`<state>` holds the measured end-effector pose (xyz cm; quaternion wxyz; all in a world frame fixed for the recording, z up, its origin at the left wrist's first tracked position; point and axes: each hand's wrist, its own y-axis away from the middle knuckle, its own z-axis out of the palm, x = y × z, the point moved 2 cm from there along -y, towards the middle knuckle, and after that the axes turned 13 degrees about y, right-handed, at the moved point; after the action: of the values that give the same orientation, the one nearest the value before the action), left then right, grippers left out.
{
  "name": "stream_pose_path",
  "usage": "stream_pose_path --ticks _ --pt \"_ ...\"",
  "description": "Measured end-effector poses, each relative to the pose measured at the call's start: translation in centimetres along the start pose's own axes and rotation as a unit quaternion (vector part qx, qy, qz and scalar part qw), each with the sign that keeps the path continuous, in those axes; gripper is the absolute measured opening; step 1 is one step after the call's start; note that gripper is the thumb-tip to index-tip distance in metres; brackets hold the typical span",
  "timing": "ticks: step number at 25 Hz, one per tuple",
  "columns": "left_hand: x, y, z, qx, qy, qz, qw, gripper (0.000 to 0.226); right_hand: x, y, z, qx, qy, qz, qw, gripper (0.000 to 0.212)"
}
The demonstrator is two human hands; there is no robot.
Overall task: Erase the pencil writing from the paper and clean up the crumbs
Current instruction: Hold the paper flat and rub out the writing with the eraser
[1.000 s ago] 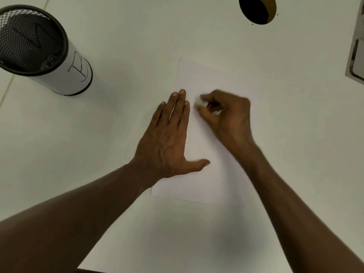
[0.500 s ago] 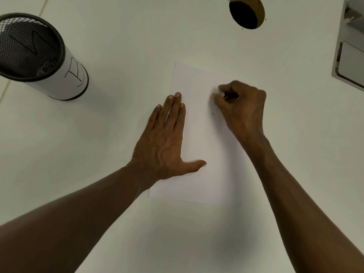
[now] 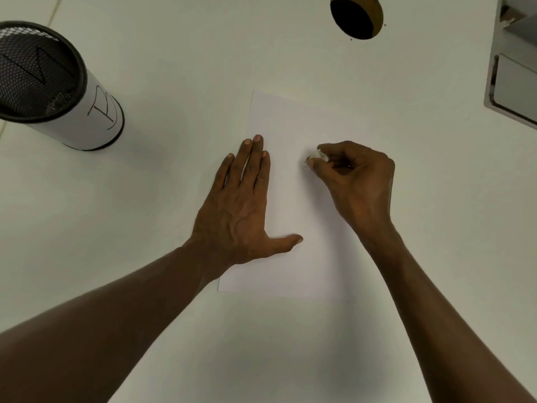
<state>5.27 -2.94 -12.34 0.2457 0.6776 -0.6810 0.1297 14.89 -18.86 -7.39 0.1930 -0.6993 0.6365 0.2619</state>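
Paper (image 3: pixel 293 205): white sheet, lay flat on white table (image 3: pixel 174 68), near centre, long edges running near to far. Pinned along its left side by left hand (image 3: pixel 238 210), spread wide and flat, fingers together pointing far, thumb splayed right onto the sheet. Right hand (image 3: pixel 357 184) curled narrow over the sheet's right half, thumb and fingertips pinched on a small white eraser (image 3: pixel 317 154), pressed to the page or just above it; hard to tell which. Faint dark specks just left of the eraser, possibly crumbs or leftover pencil marks. Far left: black mesh cup (image 3: pixel 43 80) wrapped in a white label with drawn lines, well apart from the sheet. Far edge: round dark hole (image 3: pixel 354 17) in the table. Far right: grey tray (image 3: pixel 514 82), partly cut off.
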Motion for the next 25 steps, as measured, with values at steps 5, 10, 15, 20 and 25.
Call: stream_pose_path --ticks 5,10,15,20,25 --pt "0.0 0.0 0.1 0.008 -0.002 0.002 1.000 0.134 0.7 1.0 -1.2 -0.024 -0.144 0.164 0.976 0.013" --pt "-0.1 0.1 0.1 0.017 0.003 0.005 1.000 0.131 0.0 -0.3 -1.1 -0.055 0.069 0.043 0.995 0.011" --pt "-0.1 0.0 0.2 0.022 0.004 0.005 1.000 0.130 0.2 -1.0 -0.2 -0.055 0.223 -0.062 0.971 0.012" --pt "-0.2 -0.1 0.3 0.029 -0.001 0.006 1.000 0.128 0.1 -1.8 -0.1 0.012 0.296 -0.094 0.951 0.039" --pt "-0.2 -0.2 0.4 0.034 0.003 0.006 0.999 0.126 -0.5 -2.5 -0.3 -0.024 0.312 -0.070 0.947 0.062"
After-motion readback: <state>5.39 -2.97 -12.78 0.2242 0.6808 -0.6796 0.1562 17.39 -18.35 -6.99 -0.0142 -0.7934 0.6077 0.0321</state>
